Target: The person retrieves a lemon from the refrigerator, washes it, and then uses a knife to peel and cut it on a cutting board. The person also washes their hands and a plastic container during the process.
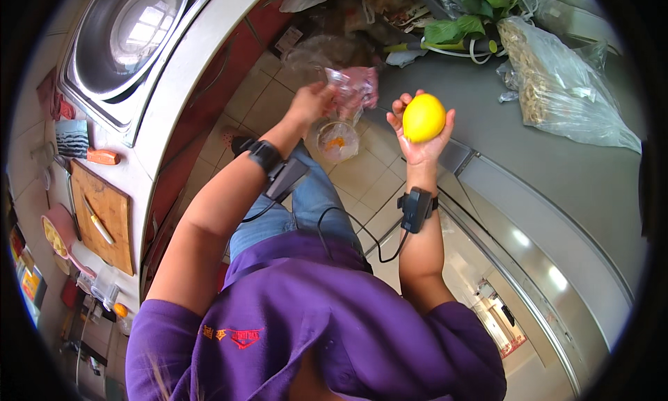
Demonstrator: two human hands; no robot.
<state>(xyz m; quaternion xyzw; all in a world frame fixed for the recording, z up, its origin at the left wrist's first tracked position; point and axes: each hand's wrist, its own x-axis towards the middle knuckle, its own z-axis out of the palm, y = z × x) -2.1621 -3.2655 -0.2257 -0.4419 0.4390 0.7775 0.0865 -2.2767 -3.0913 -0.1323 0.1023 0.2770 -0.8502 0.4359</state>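
Observation:
A yellow lemon [424, 117] rests in my right hand [422, 135], palm up, with the fingers curled around it. My left hand [311, 104] has its fingers closed on a clear-and-pink plastic bag [357, 88], which hangs crumpled from them; its contents are hard to make out. Below that bag, on the tiled floor, stands a small round bin [338, 153] lined with clear plastic, with some orange scraps inside. Each of my forearms carries a black strapped-on device with a cable.
To the left, a white counter holds a steel sink [94, 72], a cleaver [78, 143], and a wooden cutting board [104, 192] with a knife [98, 221]. On the grey surface at right lie a plastic bag of beige food [548, 83] and green leaves [454, 30].

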